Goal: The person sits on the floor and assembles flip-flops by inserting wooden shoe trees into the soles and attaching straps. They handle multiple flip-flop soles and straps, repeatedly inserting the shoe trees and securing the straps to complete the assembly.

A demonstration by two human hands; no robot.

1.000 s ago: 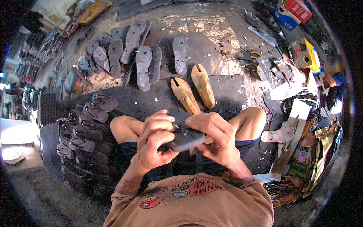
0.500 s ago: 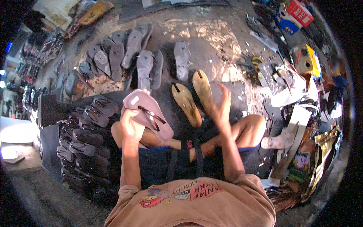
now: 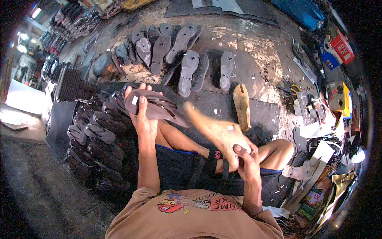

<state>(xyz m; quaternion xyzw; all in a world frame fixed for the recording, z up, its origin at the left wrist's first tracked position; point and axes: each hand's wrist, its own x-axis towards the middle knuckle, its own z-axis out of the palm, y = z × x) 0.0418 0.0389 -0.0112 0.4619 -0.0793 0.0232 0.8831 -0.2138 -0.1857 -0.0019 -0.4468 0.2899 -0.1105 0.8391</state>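
My left hand (image 3: 145, 124) grips a dark brown flip-flop (image 3: 156, 106), its thumb across the sole by a small white label and its fingertips past the far edge. A dark thong strap rises from the flip-flop. In my right hand (image 3: 249, 160) is a tan, foot-shaped shoe last (image 3: 217, 133), held by its heel end above my lap. The last's narrow toe points up and left, close to the tip of the flip-flop but not visibly in it. A second shoe last (image 3: 241, 106) lies on the dark mat ahead of my right hand.
Beyond my hands lie several grey sandal soles (image 3: 188, 71). Finished dark flip-flops (image 3: 101, 133) are heaped at my left. On the right are yellow-handled scissors (image 3: 295, 88), a yellow box (image 3: 340, 99), a red box (image 3: 342, 46) and scattered scraps.
My right hand has taken one of the two shoe lasts off the mat and brought it toward my lap. The flip-flop has tilted in my left hand. The whole view has shifted.
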